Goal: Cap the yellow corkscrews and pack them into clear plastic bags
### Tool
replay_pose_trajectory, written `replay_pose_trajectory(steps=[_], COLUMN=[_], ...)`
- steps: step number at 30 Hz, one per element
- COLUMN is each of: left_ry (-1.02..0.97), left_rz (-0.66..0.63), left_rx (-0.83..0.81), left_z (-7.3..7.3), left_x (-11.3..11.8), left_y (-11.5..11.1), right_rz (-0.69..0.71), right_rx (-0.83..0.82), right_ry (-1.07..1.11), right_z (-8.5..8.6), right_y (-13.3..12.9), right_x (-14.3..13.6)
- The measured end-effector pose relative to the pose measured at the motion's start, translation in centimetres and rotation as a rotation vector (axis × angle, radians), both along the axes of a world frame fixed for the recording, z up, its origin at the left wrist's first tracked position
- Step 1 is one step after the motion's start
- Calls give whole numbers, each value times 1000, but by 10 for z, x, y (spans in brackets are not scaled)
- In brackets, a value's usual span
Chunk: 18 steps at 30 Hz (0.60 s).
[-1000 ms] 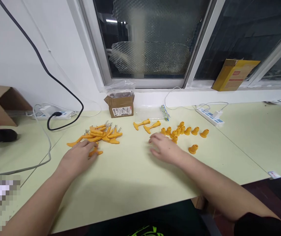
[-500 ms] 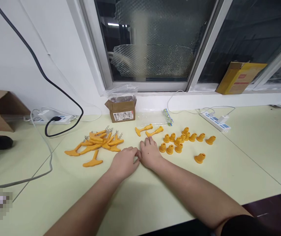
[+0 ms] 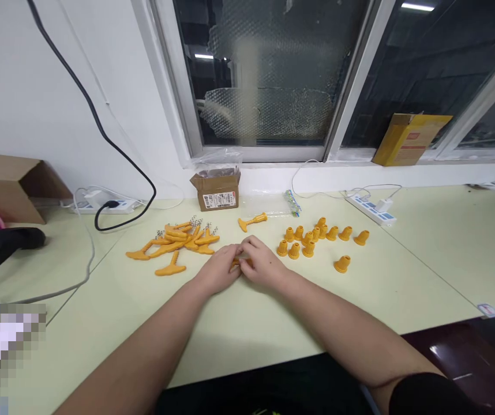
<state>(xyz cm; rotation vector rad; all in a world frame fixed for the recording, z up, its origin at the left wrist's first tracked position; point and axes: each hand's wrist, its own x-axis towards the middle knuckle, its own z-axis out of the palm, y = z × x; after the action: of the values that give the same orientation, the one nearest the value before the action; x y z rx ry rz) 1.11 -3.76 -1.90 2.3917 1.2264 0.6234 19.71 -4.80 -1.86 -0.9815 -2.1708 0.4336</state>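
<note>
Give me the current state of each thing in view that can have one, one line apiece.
Left hand: fingers closed on a yellow piece
Right hand: same piece, mostly hidden
Lone handle: lying flat
Handle with cone: joined, lying down
Loose cones: wide end down
Labelled carton: open
Black plug: plugged in
White adapter: plugged in
Yellow box: leaning against the window

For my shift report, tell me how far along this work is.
Looks done: one orange plastic T-shaped handle with a flared cap on its shaft, lying apart. In hand: an orange piece, mostly hidden, between the left hand and right hand. Seemingly remaining: the piled T-shaped handles with metal spiral tips, one handle beside them, and the loose flared caps.
</note>
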Motion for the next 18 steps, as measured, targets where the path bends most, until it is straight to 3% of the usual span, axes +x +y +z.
replay_pose_trajectory(steps=[4,8,11,15,18], left_ry=[44,-37,-219,-598,-720], left_rz=[-40,14,65,178,217], left_rx=[35,40,32,-162,-303], left_z=[-1,1,3,3,2], left_x=[1,2,0,-3,-3], left_y=[1,-3,-5,-2,3], right_rz=[-146,-146,-164,-101,-79], right_rx=[-23,-121,-289,-682,-631], right_ry=[-68,-44,111,331,346], right_z=[-5,-7,-4,-3,-6], right_y=[-5,-6,-1,4,5], right_x=[14,22,24,24,24])
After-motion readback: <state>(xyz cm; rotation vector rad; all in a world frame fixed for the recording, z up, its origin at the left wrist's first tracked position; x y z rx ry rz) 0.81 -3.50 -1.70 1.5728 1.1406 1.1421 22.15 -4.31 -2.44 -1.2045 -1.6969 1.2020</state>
